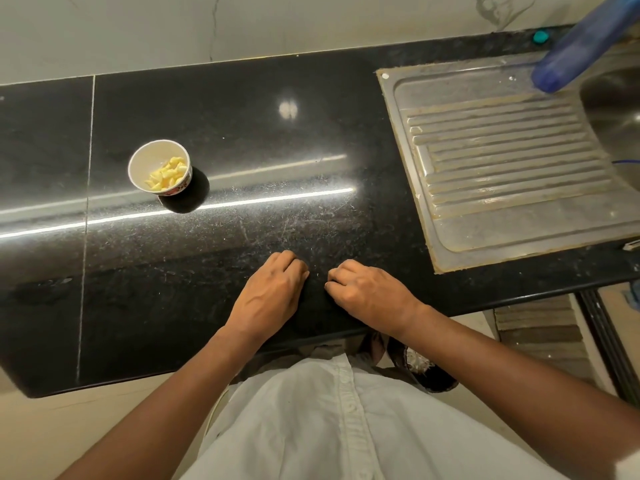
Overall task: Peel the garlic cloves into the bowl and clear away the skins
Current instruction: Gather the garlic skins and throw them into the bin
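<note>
A small white bowl stands on the black counter at the left, holding several peeled yellow garlic cloves. My left hand and my right hand rest side by side on the counter near its front edge, far to the right of the bowl. Both have their fingers curled under, knuckles up, and nothing shows in either one. I see no garlic skins on the counter.
A steel sink drainboard is set into the counter at the right, with the basin beyond it. A blue object juts in at the top right. A dark bin sits on the floor below the counter edge.
</note>
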The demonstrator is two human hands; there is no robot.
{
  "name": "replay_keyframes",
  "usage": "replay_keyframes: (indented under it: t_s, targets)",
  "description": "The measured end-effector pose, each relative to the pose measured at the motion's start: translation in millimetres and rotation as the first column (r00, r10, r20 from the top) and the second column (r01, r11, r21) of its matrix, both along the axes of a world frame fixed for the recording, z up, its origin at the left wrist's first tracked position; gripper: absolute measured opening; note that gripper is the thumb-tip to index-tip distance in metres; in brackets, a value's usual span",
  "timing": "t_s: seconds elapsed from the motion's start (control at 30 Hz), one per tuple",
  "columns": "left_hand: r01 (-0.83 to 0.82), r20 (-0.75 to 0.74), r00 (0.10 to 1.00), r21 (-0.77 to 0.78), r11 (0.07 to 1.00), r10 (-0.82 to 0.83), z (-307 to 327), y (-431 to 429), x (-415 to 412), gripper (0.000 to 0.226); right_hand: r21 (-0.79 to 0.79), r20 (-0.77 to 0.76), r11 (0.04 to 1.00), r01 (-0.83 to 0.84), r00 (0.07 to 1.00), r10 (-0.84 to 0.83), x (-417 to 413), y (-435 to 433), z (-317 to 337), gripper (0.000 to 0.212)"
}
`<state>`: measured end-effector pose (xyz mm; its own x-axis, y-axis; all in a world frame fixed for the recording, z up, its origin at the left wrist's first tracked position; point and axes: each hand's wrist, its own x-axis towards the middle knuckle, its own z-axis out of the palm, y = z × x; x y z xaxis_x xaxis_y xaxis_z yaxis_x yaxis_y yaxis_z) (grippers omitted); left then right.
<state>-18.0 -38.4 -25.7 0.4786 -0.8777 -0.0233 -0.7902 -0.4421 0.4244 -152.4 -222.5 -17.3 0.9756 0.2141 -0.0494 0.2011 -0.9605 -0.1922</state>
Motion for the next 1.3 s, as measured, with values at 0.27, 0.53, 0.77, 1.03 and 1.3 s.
replay_keyframes:
  t_s: [0.27, 0.53, 0.77, 1.03, 1.3]
  targets:
    - [-0.254, -0.282, 0.933, -0.084, 0.963, 0.222, 19, -10, 1, 0.013, 0.667, -0.598, -0.132, 0.733, 0.422, -0.681, -14, -3, 16, 0.016]
    - [0.04, -0.263, 0.964, -0.001, 0.999, -0.039, 24, -22, -9, 0.017, 0.432, -0.887, -0.846, 0.311, 0.318, -0.336, -45, 0, 33, 0.014]
    - [0.159, -0.126, 0.98, 0.051, 0.986, -0.151, 20, -25, -15, 0.023, 0.382, -0.9, -0.893, 0.237, 0.315, -0.301, -69, 11, 29, 0.014]
    - [0.189, -0.058, 0.981, 0.107, 0.976, -0.183, 13, -28, -16, 0.02, 0.363, -0.901, -0.902, 0.233, 0.334, -0.277, -63, 18, 33, 0.013]
    - [0.289, -0.089, 0.955, 0.048, 0.956, -0.284, 14, -36, -25, 0.018, 0.354, -0.901, -0.911, 0.212, 0.339, -0.272, -64, 18, 35, 0.015]
